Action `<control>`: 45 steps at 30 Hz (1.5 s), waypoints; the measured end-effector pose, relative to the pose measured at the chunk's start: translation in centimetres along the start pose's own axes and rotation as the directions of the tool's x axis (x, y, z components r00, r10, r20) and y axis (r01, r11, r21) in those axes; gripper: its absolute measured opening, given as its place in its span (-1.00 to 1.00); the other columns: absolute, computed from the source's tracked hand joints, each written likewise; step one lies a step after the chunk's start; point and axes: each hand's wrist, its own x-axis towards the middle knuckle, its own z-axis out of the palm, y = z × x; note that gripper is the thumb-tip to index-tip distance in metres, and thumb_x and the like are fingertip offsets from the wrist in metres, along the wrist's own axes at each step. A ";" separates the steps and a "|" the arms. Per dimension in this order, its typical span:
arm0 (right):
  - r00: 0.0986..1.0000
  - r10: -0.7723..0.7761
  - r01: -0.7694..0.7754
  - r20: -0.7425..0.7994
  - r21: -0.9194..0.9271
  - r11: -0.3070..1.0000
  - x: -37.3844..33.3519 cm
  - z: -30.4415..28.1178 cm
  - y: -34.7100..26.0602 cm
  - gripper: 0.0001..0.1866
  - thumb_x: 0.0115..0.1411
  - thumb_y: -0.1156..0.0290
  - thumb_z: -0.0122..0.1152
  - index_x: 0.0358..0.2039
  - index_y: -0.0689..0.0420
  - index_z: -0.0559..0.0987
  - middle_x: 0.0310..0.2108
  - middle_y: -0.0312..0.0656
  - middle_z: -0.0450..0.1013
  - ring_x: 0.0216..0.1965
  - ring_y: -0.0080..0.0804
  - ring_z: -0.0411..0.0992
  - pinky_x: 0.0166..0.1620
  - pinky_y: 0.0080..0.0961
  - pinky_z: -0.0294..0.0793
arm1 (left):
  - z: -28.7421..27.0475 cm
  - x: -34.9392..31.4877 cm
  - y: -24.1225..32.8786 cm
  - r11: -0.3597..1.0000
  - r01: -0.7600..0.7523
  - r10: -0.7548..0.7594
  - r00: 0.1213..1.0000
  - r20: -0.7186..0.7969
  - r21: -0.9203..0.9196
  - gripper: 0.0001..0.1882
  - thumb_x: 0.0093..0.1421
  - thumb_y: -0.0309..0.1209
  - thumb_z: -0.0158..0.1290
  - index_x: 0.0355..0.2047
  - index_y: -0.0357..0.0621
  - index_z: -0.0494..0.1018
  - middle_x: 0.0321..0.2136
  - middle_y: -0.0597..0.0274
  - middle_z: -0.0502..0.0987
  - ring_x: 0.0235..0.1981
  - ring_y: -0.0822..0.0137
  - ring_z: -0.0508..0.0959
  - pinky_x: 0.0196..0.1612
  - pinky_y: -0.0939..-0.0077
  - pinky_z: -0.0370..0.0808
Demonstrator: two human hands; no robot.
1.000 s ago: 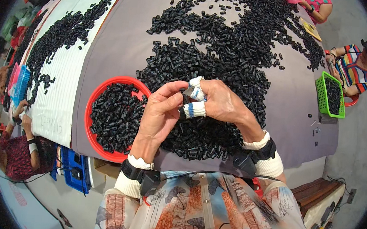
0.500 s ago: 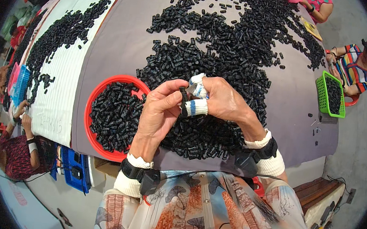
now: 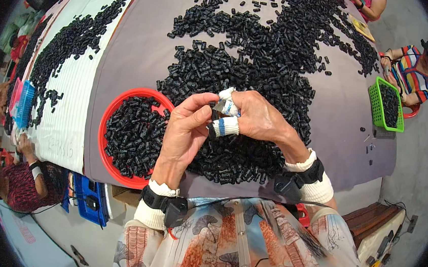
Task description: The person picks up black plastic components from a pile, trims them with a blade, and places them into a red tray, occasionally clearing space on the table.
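Note:
My two hands meet over a large pile of small black cylindrical pieces [image 3: 229, 76]. Between thumb and fingertips, my left hand [image 3: 183, 131] pinches one small dark piece [image 3: 214, 115], mostly covered by the fingers. My right hand [image 3: 263, 117] is closed close against it, with white-and-blue cloth covers [image 3: 226, 126] on its fingers. A small pale glint shows at those fingertips, but what they hold is too small to make out. Just left of my left hand stands a round red basin [image 3: 104, 141] filled with the same black pieces.
Grey cloth [image 3: 134, 55] covers the table; a white cloth [image 3: 66, 136] with more black pieces lies left. A green basket [image 3: 375, 108] stands at the right edge beside a person in stripes [image 3: 412, 74]. Other people work around. A blue crate [image 3: 87, 199] sits below left.
My hands stay together in nearly the same place, with small shifts of the fingers. The dark piece is more hidden between them now.

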 end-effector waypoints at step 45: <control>0.999 -0.012 0.011 -0.042 -0.040 0.999 -0.2 0.1 0.1 -0.56 -0.17 0.11 0.33 -0.50 0.25 0.45 -0.62 -0.09 0.39 -0.59 -0.28 0.39 -0.47 -0.41 0.34 | -0.4 -0.1 -0.8 1.000 -0.020 0.020 1.000 -0.005 -0.006 -0.75 0.11 -0.52 0.02 -0.18 -0.30 0.41 -0.28 0.17 0.49 -0.27 0.39 0.49 -0.16 0.50 0.45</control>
